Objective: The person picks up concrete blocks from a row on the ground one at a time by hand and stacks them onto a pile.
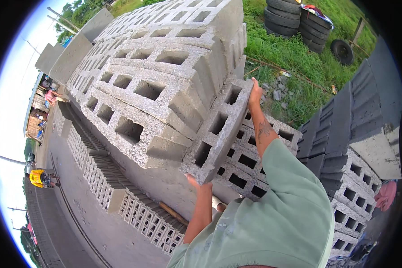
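A grey hollow concrete block (211, 139) with a row of 3 openings is held slantwise in front of me. My left hand (198, 182) grips its near end, fingers partly hidden beneath. Around the far end is my right hand (254, 93), closed on the edge. Close against the held block, on the left, rises a tall stack of similar blocks (163, 96). More hollow blocks (265, 154) lie lower down, behind and under my right forearm.
Darker stacked blocks (335, 120) stand on the right. A long low row of blocks (116, 196) runs along the grey ground at left. Old tires (282, 17) are piled on the grass (272, 58). A person in a yellow top (36, 178) is far left.
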The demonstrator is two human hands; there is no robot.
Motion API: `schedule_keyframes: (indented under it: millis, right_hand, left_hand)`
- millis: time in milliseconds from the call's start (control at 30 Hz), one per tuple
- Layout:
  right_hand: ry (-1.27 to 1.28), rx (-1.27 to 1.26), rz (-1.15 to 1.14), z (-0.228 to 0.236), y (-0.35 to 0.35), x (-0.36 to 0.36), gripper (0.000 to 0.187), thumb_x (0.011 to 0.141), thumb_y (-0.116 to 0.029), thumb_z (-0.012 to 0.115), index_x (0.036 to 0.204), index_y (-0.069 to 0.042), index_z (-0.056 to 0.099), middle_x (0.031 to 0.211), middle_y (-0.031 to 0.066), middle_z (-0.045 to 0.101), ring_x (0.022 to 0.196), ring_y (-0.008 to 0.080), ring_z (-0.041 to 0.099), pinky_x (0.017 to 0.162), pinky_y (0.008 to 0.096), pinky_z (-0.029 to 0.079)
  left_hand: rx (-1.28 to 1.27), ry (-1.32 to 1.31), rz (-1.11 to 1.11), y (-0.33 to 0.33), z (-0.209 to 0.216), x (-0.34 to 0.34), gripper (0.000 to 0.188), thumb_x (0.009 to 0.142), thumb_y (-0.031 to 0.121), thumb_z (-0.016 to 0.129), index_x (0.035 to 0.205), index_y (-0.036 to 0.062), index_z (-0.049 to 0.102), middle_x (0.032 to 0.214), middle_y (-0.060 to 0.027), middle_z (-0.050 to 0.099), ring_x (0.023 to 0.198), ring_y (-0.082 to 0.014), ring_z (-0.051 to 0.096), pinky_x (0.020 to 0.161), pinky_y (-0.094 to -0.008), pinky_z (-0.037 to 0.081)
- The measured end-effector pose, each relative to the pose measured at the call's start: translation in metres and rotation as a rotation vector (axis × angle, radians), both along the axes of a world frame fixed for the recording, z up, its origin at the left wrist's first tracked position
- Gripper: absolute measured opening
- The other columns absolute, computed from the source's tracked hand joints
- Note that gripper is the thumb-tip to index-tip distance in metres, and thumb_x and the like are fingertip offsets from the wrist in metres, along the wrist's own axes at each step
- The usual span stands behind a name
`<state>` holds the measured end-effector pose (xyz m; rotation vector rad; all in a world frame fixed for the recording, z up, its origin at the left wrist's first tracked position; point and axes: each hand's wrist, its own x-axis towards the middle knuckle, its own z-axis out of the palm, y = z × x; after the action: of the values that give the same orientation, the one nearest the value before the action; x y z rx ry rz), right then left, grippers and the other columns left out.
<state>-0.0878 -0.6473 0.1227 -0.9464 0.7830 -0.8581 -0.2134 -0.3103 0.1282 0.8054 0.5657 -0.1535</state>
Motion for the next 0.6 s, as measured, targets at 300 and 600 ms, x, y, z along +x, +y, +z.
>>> schedule_keyframes:
  millis: [300, 600]
  right_hand:
    - [-0.048, -0.009, 0.038, 0.006, 0.01, 0.01, 0.043, 0.085, -0.038, 0.045, 0.082, 0.001, 0.063, 0.076, 0.0075, 0.061, 0.067, 0.0193, 0.058, 0.066, 0.0326, 0.046]
    - [-0.283, -0.115, 0.134, -0.027, 0.02, -0.014, 0.06, 0.092, -0.053, 0.028, 0.118, -0.002, 0.048, 0.112, 0.0073, 0.054, 0.1, 0.0192, 0.051, 0.089, 0.0329, 0.04]
  left_hand:
    - [0.003, -0.022, 0.031, 0.033, -0.048, 0.021, 0.058, 0.092, 0.048, 0.024, 0.136, 0.0113, 0.03, 0.139, -0.0135, 0.03, 0.129, -0.0289, 0.028, 0.104, -0.0446, 0.023]
    - [0.622, -0.083, 0.108, 0.042, -0.013, 0.003, 0.057, 0.092, 0.049, 0.026, 0.135, 0.0121, 0.032, 0.138, -0.0131, 0.032, 0.131, -0.0276, 0.025, 0.106, -0.0457, 0.014]
